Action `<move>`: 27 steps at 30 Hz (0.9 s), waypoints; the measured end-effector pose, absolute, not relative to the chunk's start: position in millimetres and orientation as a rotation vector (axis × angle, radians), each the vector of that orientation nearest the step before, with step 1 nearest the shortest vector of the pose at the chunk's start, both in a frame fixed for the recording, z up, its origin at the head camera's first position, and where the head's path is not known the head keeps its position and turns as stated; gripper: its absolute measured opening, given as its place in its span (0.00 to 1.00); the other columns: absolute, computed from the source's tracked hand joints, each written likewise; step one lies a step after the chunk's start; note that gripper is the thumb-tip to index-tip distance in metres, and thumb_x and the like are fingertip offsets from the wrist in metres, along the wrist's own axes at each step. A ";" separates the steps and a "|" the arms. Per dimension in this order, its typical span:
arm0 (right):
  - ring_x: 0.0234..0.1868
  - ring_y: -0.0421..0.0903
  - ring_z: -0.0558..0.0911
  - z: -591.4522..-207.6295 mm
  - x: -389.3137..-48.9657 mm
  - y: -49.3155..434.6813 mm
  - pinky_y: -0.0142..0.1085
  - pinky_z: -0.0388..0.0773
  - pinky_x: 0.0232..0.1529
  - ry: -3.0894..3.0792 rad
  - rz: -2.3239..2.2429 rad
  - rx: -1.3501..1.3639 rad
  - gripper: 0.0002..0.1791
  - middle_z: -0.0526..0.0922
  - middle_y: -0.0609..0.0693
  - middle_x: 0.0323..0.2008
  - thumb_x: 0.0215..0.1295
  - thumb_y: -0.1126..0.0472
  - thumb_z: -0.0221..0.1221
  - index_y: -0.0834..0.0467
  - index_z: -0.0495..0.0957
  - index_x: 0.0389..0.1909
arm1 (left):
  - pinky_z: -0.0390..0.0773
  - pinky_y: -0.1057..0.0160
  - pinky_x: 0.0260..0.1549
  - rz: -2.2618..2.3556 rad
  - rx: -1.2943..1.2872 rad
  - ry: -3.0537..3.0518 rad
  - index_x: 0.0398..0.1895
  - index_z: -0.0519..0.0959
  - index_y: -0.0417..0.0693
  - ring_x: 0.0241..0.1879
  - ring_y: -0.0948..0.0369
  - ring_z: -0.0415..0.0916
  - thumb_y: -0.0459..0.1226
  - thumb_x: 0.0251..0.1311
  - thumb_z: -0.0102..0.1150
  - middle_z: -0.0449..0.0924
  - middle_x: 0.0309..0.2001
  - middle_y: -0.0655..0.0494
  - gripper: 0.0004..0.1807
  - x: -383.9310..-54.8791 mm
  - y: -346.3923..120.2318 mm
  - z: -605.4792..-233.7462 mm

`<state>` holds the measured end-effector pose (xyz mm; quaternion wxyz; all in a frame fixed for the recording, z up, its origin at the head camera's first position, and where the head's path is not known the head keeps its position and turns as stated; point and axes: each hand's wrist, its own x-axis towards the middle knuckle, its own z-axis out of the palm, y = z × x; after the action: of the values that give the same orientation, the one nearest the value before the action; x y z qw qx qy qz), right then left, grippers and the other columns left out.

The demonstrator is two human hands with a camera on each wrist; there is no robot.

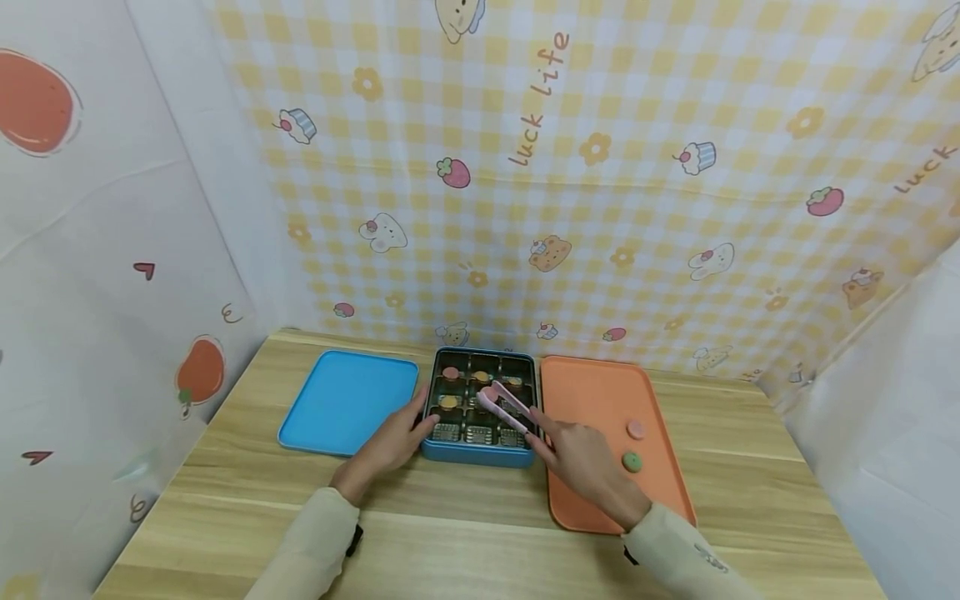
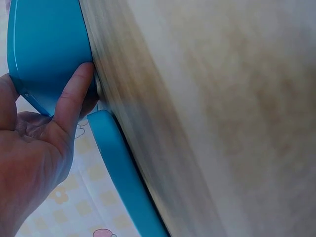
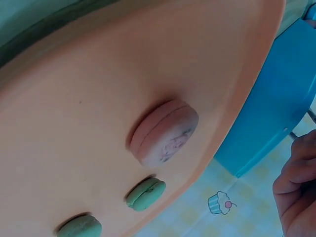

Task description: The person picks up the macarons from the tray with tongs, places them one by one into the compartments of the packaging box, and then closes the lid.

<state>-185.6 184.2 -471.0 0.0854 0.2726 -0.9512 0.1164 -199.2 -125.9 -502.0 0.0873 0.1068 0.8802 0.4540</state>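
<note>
My left hand [image 1: 393, 437] grips the near-left corner of a blue tin [image 1: 480, 455], fingers against its side wall [image 2: 52, 44] and thumb at the rim. Inside is a dark divided insert, with a pink macaron [image 1: 450, 373], a yellow macaron [image 1: 448, 402] and other orange-yellow ones in the far and middle-left compartments. My right hand [image 1: 585, 458] holds pink tongs [image 1: 501, 415]. Their tips pinch a pink macaron [image 1: 491, 393] over the tin's middle; whether it touches the insert I cannot tell. In the right wrist view the tongs are mostly out of frame.
An orange tray [image 1: 592, 392] lies right of the tin, partly under my right arm. On it are a pink macaron with a printed flower [image 3: 165, 133], a green macaron [image 3: 146, 193] and another green one [image 3: 80, 226]. A blue lid [image 1: 360, 400] lies left. A patterned cloth [image 1: 525, 208] hangs behind.
</note>
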 end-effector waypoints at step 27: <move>0.10 0.29 0.57 -474.0 -183.1 188.9 0.26 0.54 0.13 -2.800 0.457 0.805 0.23 0.65 0.32 0.14 0.74 0.50 0.56 0.57 0.77 0.64 | 0.61 0.40 0.67 1.399 0.331 2.619 0.80 0.42 0.42 0.74 0.41 0.53 0.38 0.77 0.46 0.50 0.77 0.38 0.37 -198.7 -125.4 -501.1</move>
<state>-183.1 188.9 -474.0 0.0960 0.2718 -0.9451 0.1542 -198.7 -125.4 -501.1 0.0768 0.1105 0.8740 0.4669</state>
